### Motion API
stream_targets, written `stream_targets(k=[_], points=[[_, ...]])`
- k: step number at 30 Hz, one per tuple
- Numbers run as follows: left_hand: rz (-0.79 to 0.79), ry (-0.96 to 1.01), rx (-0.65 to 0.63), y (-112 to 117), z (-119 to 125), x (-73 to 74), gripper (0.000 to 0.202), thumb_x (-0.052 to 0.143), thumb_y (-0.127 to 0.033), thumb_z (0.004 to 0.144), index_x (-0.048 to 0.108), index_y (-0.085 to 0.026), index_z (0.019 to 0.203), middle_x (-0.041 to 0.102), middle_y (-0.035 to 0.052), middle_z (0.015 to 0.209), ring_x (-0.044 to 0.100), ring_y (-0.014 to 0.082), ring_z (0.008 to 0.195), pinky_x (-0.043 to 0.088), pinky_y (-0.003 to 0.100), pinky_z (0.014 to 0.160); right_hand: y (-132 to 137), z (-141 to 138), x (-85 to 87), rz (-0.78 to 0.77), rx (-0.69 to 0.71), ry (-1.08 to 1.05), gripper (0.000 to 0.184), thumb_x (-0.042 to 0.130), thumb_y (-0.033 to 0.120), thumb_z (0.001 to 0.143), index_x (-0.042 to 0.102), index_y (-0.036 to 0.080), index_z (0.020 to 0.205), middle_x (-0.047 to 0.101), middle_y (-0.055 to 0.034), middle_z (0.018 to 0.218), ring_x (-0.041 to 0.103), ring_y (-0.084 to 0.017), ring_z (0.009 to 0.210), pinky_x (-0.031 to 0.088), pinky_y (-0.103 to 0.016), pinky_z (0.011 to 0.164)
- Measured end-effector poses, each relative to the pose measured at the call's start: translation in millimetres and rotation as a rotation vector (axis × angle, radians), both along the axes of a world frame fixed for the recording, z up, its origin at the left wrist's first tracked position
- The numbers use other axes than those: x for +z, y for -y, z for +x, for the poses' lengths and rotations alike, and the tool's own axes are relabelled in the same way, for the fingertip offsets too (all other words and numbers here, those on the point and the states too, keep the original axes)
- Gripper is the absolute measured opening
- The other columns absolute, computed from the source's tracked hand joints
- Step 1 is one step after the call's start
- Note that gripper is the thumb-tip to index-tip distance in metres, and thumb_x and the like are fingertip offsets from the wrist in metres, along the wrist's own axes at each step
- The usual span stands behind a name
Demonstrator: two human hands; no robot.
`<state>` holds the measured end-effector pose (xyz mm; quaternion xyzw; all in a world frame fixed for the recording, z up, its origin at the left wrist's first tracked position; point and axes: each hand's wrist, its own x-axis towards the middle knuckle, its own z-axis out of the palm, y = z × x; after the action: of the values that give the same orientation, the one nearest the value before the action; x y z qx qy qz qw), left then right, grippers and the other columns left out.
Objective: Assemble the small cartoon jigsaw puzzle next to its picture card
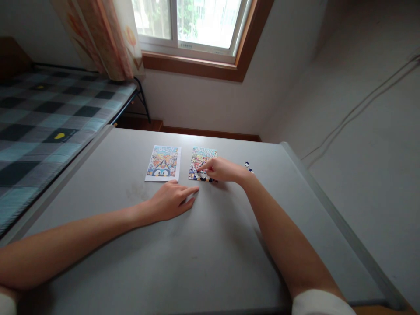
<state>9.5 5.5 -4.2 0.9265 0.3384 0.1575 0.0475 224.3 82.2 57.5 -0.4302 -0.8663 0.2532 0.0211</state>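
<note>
My left hand [173, 200] lies on the grey table, fingers apart and holding nothing, just below a printed picture sheet [163, 162] with a colourful cartoon crowd and "BLUEY" lettering. To the right of the sheet is a jigsaw puzzle [204, 153] with a similar picture, mostly assembled. My right hand [221, 169] reaches over its lower right part. The index finger is stretched out and touches the puzzle's lower left area, with the thumb apart below it. No piece shows between the fingers. The hand hides part of the puzzle. A few loose puzzle pieces [248, 167] lie beyond my right wrist.
The grey table [210, 245] has raised edges on its left and right sides. A bed with a checked cover [65, 103] stands at the left. Behind the table are a window [197, 26], a curtain [101, 35] and a wall; a cable [354, 111] runs along the right wall.
</note>
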Motion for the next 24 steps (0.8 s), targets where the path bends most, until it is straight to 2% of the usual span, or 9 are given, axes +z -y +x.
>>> stream_targets(k=[5, 7, 10, 12, 15, 18, 21, 24], points=[[0.008, 0.004, 0.001, 0, 0, 0.1, 0.033, 0.046, -0.03, 0.093, 0.056, -0.021, 0.122, 0.07, 0.0013, 0.081, 0.065, 0.0164, 0.07, 0.04, 0.031, 0.07, -2, 0, -5.7, -0.041, 0.015, -0.015, 0.036, 0.047, 0.01, 0.074, 0.076, 0.016, 0.094, 0.073, -0.0058, 0.091, 0.046, -0.009, 0.061, 0.032, -0.022, 0.056], [0.005, 0.008, -0.001, 0, 0, 0.3, 0.033, 0.046, -0.03, 0.092, 0.057, -0.021, 0.122, 0.07, 0.0018, 0.08, 0.065, 0.0162, 0.07, 0.041, 0.03, 0.07, -1, -1, -6.8, -0.061, -0.013, -0.012, 0.029, 0.049, 0.012, 0.074, 0.076, 0.014, 0.084, 0.073, -0.0054, 0.087, 0.046, -0.009, 0.06, 0.031, -0.021, 0.055], [-0.004, 0.015, 0.0, 0, 0, 0.7, 0.033, 0.046, -0.03, 0.092, 0.058, -0.021, 0.121, 0.07, 0.0017, 0.078, 0.064, 0.0157, 0.068, 0.041, 0.029, 0.069, 1, -3, -7.3, -0.048, -0.061, 0.023, 0.026, 0.049, 0.017, 0.076, 0.074, 0.014, 0.073, 0.07, -0.0037, 0.07, 0.042, -0.009, 0.055, 0.028, -0.023, 0.052], [0.0, 0.026, 0.001, 0, 0, 1.1, 0.032, 0.046, -0.03, 0.092, 0.059, -0.021, 0.12, 0.069, 0.0018, 0.077, 0.064, 0.0152, 0.066, 0.041, 0.029, 0.068, 2, -3, -7.1, -0.039, -0.066, 0.023, 0.027, 0.048, 0.018, 0.077, 0.075, 0.015, 0.075, 0.069, -0.0027, 0.067, 0.041, -0.008, 0.053, 0.027, -0.023, 0.052], [0.021, 0.04, -0.001, 0, 1, 2.0, 0.033, 0.045, -0.03, 0.092, 0.06, -0.021, 0.119, 0.069, 0.0017, 0.074, 0.064, 0.0145, 0.066, 0.042, 0.028, 0.068, 2, 2, -7.7, -0.017, -0.051, -0.064, 0.034, 0.047, 0.015, 0.076, 0.076, 0.018, 0.094, 0.07, -0.0023, 0.074, 0.044, -0.008, 0.056, 0.031, -0.021, 0.055], [0.037, 0.03, 0.004, 0, 0, 1.9, 0.032, 0.047, -0.029, 0.091, 0.061, -0.02, 0.119, 0.068, 0.0012, 0.07, 0.064, 0.0145, 0.064, 0.042, 0.027, 0.067, 3, 15, -12.5, 0.066, -0.153, -0.171, 0.038, 0.046, 0.015, 0.079, 0.073, 0.018, 0.106, 0.069, -0.0027, 0.078, 0.046, -0.008, 0.056, 0.034, -0.021, 0.058], [0.035, 0.028, 0.003, -1, -1, -0.4, 0.032, 0.049, -0.029, 0.091, 0.06, -0.02, 0.119, 0.068, 0.0008, 0.069, 0.064, 0.0151, 0.064, 0.043, 0.028, 0.067, 7, 32, -24.1, 0.217, -0.238, -0.254, 0.036, 0.046, 0.015, 0.08, 0.073, 0.017, 0.104, 0.068, -0.0037, 0.082, 0.048, -0.009, 0.06, 0.037, -0.022, 0.062], [0.044, 0.07, -0.026, -3, -1, 0.6, 0.03, 0.048, -0.027, 0.091, 0.061, -0.019, 0.117, 0.068, 0.0016, 0.072, 0.063, 0.0148, 0.065, 0.044, 0.028, 0.067, 15, 45, -39.8, 0.356, -0.327, -0.27, 0.035, 0.046, 0.014, 0.081, 0.073, 0.015, 0.104, 0.064, -0.0036, 0.077, 0.048, -0.01, 0.059, 0.038, -0.023, 0.065]])
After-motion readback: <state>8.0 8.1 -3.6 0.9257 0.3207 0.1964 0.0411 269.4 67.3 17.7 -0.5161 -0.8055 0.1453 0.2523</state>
